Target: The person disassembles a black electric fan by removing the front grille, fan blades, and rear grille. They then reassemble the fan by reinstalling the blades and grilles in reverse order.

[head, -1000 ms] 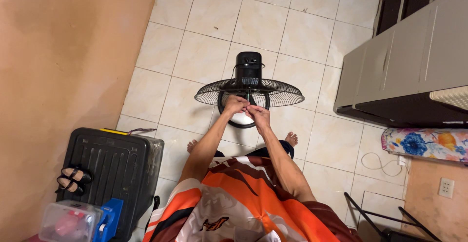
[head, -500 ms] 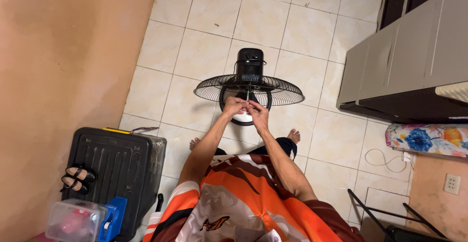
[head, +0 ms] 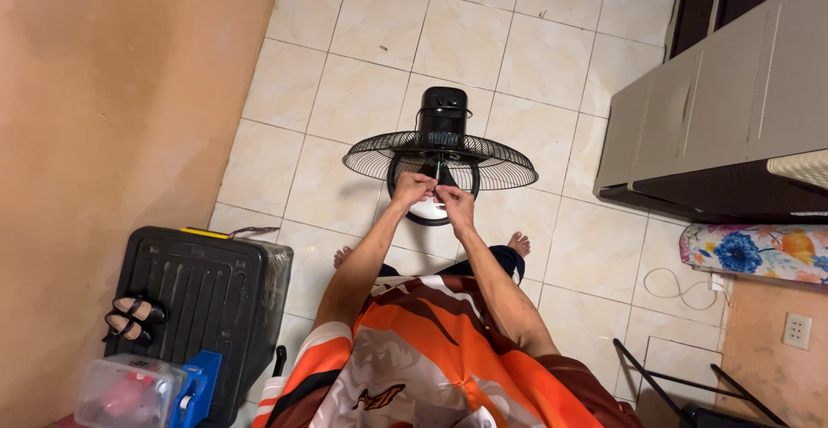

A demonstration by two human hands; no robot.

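The 2 hands, left hand (head: pixel 412 188) and right hand (head: pixel 454 199), meet with fingers pinched narrow on something too small to tell at the hub of the black fan (head: pixel 440 154) standing on the tiled floor (head: pixel 345 92), a black suitcase (head: pixel 203 303) well apart.

A person in an orange, white and dark brown patterned short-sleeved shirt (head: pixel 414 350), dark trousers (head: pixel 504 260), arms and feet bare.

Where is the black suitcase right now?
In the head view, the black suitcase lies on the tiled floor at lower left, beside the orange wall, with black sandals on it.
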